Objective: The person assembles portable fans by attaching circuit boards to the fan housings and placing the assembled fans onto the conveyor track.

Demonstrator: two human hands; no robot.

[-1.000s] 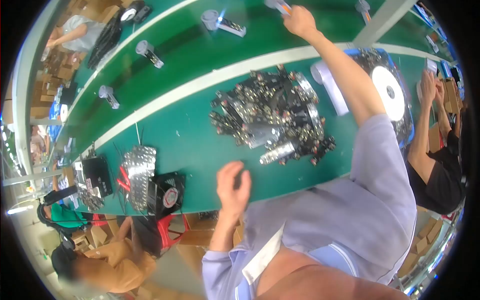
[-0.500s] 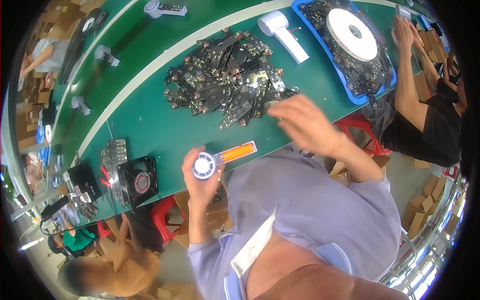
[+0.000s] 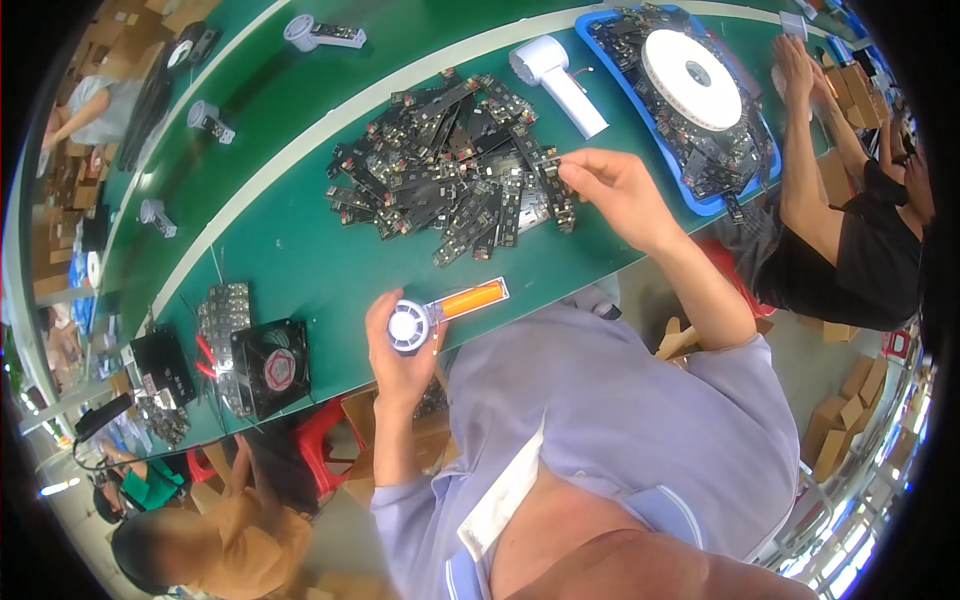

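My left hand [image 3: 398,372] is closed around the round head of a small handheld fan [image 3: 409,328]. The fan's handle points right, and its opened side shows an orange battery [image 3: 473,299]. At the right edge of a heap of black circuit boards [image 3: 425,185], my right hand [image 3: 622,192] has thumb and forefinger pinched on the top of one circuit board [image 3: 553,188]. The lower end of that board still lies against the heap.
A closed white fan [image 3: 572,95] lies beyond the heap. Right of it, a blue tray [image 3: 652,135] holds more boards and a white reel [image 3: 692,80]. At left stands a black square cooling fan [image 3: 276,368]. Fan shells [image 3: 210,122] sit on the green belt. Co-workers sit on both sides.
My right hand has moved up to the heap's right edge and closed its fingertips on a board. My left hand keeps the fan in nearly the same place.
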